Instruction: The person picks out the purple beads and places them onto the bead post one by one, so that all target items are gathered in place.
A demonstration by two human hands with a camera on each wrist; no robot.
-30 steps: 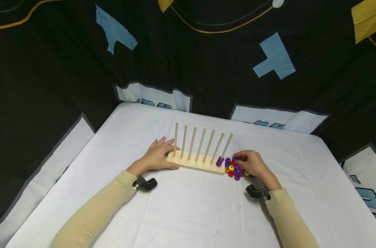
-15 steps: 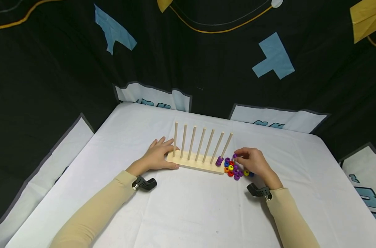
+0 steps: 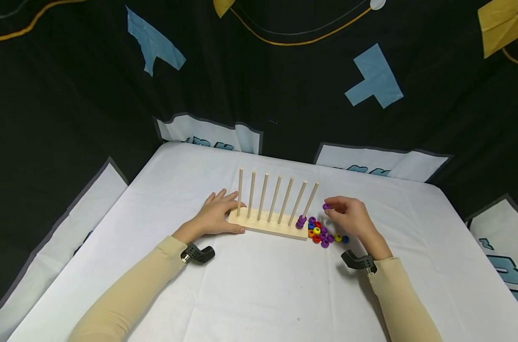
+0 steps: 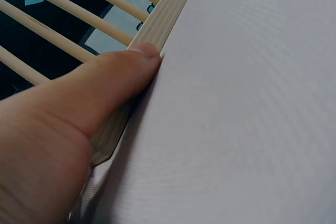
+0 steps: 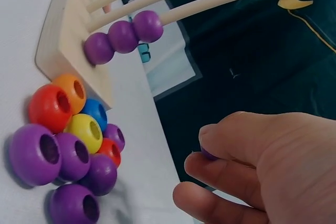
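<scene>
A wooden peg board [image 3: 267,226] with a row of several upright pegs stands on the table. My left hand [image 3: 216,216] grips its left end, thumb [image 4: 118,74] along the front edge and the other fingers toward the back. Three purple beads [image 5: 123,38] are stacked on the rightmost peg, down at the base. Raised to the right of that peg, my right hand [image 3: 348,216] pinches a purple bead [image 3: 325,206] between thumb and fingertips; in the right wrist view the fingers mostly hide it. Below lies a cluster of loose beads [image 5: 84,134], purple, red, yellow, blue and orange.
The loose beads lie right against the board's right end. A white cloth [image 3: 250,289] covers the table. Behind it hangs a black curtain [image 3: 276,85] with blue and yellow patches. Each wrist wears a black camera mount [image 3: 357,260].
The right hand has lifted the purple bead up from the cluster, away from the other beads. My left hand stays on the board.
</scene>
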